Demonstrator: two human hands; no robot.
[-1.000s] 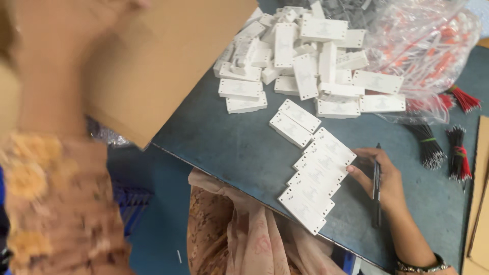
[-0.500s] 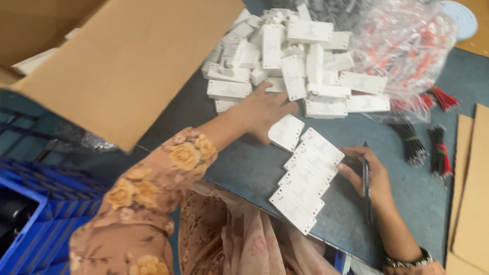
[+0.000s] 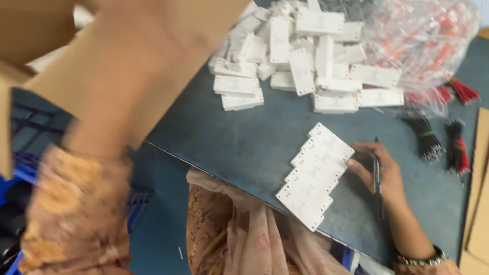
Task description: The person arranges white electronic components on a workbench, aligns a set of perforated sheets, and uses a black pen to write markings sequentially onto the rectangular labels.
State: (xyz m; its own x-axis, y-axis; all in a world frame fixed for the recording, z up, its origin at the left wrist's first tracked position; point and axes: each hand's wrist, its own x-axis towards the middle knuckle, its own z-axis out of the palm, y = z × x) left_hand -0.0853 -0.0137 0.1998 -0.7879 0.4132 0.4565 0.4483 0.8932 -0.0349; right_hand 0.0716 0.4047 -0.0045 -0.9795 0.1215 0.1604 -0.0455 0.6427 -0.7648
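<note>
My left hand [image 3: 145,35] is lifted in front of the open cardboard box [image 3: 46,76] at the upper left. It is heavily blurred, so what it holds does not show. The floral sleeve [image 3: 76,214] fills the lower left. My right hand [image 3: 384,175] rests on the blue-grey table [image 3: 244,137] and grips a black pen [image 3: 377,178]. Its fingers touch a neat diagonal row of white rectangular plastic pieces [image 3: 316,175] at the table's near edge.
A heap of the same white pieces [image 3: 305,56] lies at the back. A clear bag of red-wired parts [image 3: 423,35] sits behind it. Black and red wire bundles [image 3: 443,145] lie at the right beside a cardboard sheet [image 3: 479,214]. A blue crate [image 3: 12,214] stands below left.
My left hand reached down to two loose white pieces on the table, then swung up toward the box. Those pieces are gone from the table. The right hand stayed put.
</note>
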